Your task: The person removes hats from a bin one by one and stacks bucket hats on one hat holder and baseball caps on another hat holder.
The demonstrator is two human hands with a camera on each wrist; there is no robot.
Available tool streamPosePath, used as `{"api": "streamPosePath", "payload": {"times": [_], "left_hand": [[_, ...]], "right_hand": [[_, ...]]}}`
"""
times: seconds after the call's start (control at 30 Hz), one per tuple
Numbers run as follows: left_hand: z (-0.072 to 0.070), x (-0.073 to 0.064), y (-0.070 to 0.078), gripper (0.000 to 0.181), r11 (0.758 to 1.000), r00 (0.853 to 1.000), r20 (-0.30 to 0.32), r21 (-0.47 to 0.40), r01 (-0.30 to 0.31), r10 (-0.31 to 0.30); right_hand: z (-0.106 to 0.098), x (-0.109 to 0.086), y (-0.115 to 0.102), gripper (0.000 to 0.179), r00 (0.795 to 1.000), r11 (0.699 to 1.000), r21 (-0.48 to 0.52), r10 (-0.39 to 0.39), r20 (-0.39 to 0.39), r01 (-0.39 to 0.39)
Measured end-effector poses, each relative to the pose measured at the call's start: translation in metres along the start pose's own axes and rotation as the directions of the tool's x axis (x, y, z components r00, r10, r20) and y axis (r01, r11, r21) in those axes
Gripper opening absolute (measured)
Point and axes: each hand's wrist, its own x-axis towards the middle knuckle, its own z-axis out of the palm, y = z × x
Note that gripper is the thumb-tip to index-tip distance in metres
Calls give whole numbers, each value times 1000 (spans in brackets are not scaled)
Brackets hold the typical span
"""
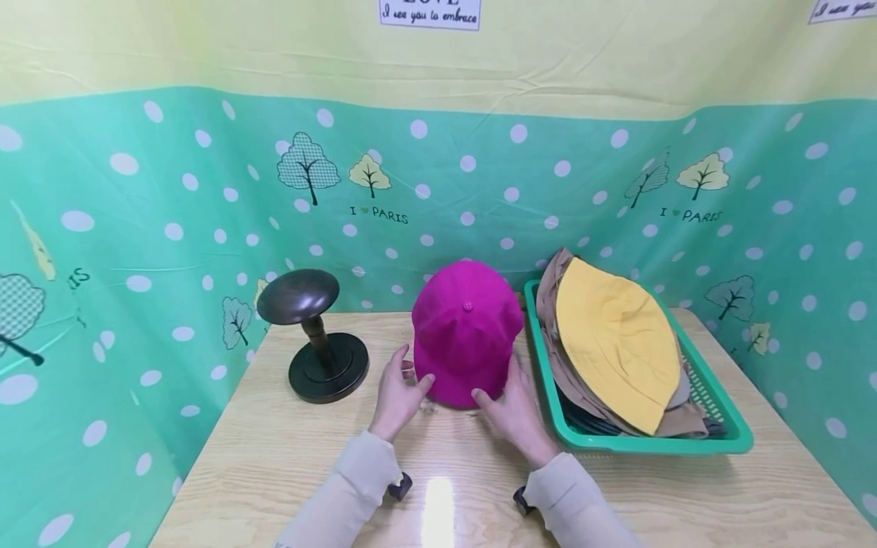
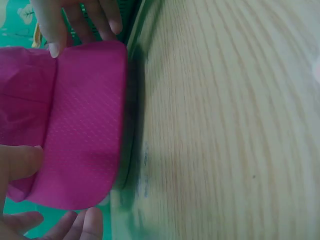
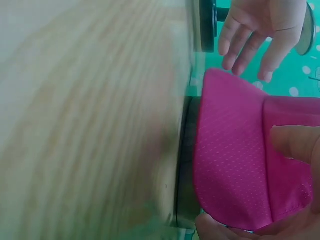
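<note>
A magenta baseball cap point(image 1: 468, 335) stands crown up at the middle of the table, its brim point(image 2: 87, 125) toward me. My left hand point(image 1: 400, 396) is at the cap's left side, fingers loosely extended; in the right wrist view a small gap shows between this hand point(image 3: 262, 32) and the cap. At the right side my right hand point(image 1: 515, 415) has its thumb extended at the brim's edge. Its fingers point(image 2: 92, 20) lie fairly straight beside the cap, partly hidden behind it. Neither hand visibly curls round the cap.
A dark round-topped hat stand point(image 1: 299, 297) is at the left back. On the right, a green basket point(image 1: 658, 444) holds a yellow bucket hat point(image 1: 617, 342) and other brown, grey and dark hats. Polka-dot cloth point(image 1: 473, 175) hangs behind the wooden table point(image 1: 274, 472).
</note>
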Motion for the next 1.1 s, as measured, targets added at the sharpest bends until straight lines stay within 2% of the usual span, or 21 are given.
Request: {"api": "streamPosePath", "payload": {"times": [0.1, 0.43, 0.63, 0.77, 0.9, 1.1], "left_hand": [[0, -2, -1, 71, 1000, 1000, 1, 10, 1, -1], [-7, -19, 3, 62, 998, 997, 28, 14, -67, 67], [-10, -30, 11, 55, 992, 991, 52, 13, -124, 123], [-12, -38, 19, 50, 981, 978, 69, 4, -195, 195], [-13, -47, 33, 45, 962, 959, 82, -4, -272, 271], [-12, -57, 52, 39, 941, 936, 101, -5, -337, 336]], "right_hand": [[-1, -3, 3, 97, 1000, 999, 30, -29, -2, 29], [-9, -28, 8, 88, 994, 988, 120, -105, 42, 99], [-20, -45, 5, 76, 990, 987, 88, -140, 35, 137], [-32, -57, -2, 72, 989, 990, 41, -138, 52, 136], [-47, -69, -12, 69, 985, 987, -4, -162, 58, 163], [-73, -82, -29, 58, 965, 957, -125, -255, 64, 261]]}}
